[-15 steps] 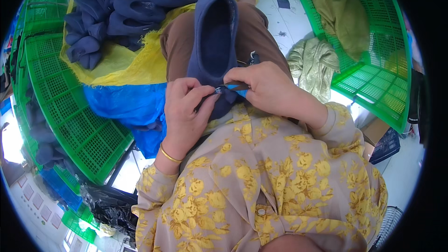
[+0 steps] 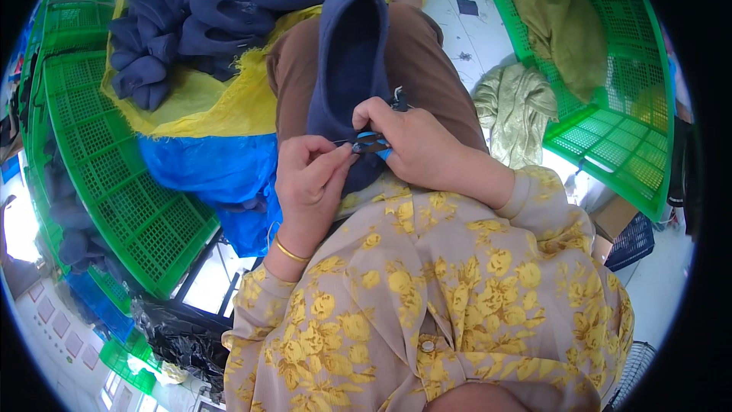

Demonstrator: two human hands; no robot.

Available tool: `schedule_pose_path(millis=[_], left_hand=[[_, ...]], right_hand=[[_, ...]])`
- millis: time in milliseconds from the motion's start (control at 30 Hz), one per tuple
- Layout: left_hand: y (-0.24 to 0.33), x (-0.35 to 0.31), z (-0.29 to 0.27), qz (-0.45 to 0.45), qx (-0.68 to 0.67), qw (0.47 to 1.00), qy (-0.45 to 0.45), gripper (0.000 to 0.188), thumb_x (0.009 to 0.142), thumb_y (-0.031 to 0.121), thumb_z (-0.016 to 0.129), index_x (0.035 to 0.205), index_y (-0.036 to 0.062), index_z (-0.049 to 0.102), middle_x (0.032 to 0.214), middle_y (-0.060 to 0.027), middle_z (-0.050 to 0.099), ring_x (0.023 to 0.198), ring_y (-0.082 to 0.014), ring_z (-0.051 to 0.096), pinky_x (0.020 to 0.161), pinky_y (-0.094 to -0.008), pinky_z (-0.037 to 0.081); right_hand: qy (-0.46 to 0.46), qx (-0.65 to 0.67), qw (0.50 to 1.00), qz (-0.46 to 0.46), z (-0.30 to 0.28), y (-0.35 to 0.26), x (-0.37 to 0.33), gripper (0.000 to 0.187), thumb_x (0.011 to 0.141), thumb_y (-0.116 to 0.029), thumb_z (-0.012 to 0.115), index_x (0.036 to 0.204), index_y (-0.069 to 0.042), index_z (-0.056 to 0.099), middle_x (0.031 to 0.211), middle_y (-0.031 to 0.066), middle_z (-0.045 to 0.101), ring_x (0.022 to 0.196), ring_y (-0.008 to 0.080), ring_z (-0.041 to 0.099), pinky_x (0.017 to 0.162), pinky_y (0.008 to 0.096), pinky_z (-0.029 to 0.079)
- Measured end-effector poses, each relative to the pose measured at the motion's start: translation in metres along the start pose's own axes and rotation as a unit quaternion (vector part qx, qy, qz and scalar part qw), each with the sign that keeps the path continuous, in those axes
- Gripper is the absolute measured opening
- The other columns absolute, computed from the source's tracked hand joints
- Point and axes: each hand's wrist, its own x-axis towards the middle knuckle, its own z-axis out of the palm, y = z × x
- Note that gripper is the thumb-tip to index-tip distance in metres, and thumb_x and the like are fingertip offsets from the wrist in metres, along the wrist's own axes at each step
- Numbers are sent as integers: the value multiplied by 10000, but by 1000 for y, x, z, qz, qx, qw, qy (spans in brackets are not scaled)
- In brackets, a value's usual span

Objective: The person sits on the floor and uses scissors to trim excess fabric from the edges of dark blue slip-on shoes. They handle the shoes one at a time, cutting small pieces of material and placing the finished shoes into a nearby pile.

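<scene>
A dark blue felt slipper (image 2: 329, 80) lies across my lap, its opening facing up and its toe toward me. My right hand (image 2: 423, 145) is closed around small thread snips (image 2: 370, 143) with dark blades and blue handles, held over the slipper's near part. Opposite, my left hand (image 2: 311, 177) pinches thumb and finger together right by the snips' tip. A thin line, thread or needle, shows at those fingertips; I cannot tell which. Just beyond my right hand sits a small dark object (image 2: 399, 99), its kind unclear.
Many similar slippers (image 2: 221, 23) are heaped on a yellow woven sack (image 2: 229, 103) at the far left. Beside it lies a blue plastic bag (image 2: 210, 172). Green crates (image 2: 122, 175) stand at left, and another green crate (image 2: 618, 133) at right, near a pale crumpled cloth (image 2: 515, 111).
My right hand has shifted slightly left and the snips have turned, their blades now at my left fingertips. My left hand has moved slightly right, still pinching.
</scene>
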Motion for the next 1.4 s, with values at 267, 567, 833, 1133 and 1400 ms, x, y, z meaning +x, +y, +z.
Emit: schedule_pose_path(millis=[267,567,833,1133,1400], left_hand=[[9,-8,7,-60,-13,996,72,279,687,-9,786,929,31,652,881,-74,573,748,-205,559,643,-279,468],[4,-2,-3,-130,-90,987,-22,269,712,31,783,948,18,654,913,-64,595,730,-155,539,652,-248,457],[1,7,-5,-135,-115,982,-71,207,759,13,756,953,22,684,869,-9,553,713,-101,482,625,-208,398],[1,14,-7,-116,-87,984,-104,155,767,24,754,903,23,678,815,-24,526,697,-116,486,609,-221,393],[2,18,-8,-126,-117,978,-120,139,766,29,748,886,18,679,825,-33,529,736,-130,493,630,-238,395]], right_hand=[[-130,-111,985,-25,-19,-12,20,357,771,-21,602,1103,-122,514,753,126,649,702,349,645,615,433,489],[-145,-169,975,-6,-30,-29,24,199,773,-114,635,964,-113,577,792,109,656,760,315,656,652,434,484],[71,-120,966,-219,-14,-19,22,304,718,-26,642,998,-131,587,1053,47,557,783,243,569,652,319,429],[8,697,711,-90,-92,-37,20,100,1000,-207,500,1041,-119,522,605,-67,366,494,35,329,454,200,255],[67,187,980,-3,-60,-20,-13,115,893,-12,613,1004,-32,639,817,-7,606,675,68,537,613,219,429]])
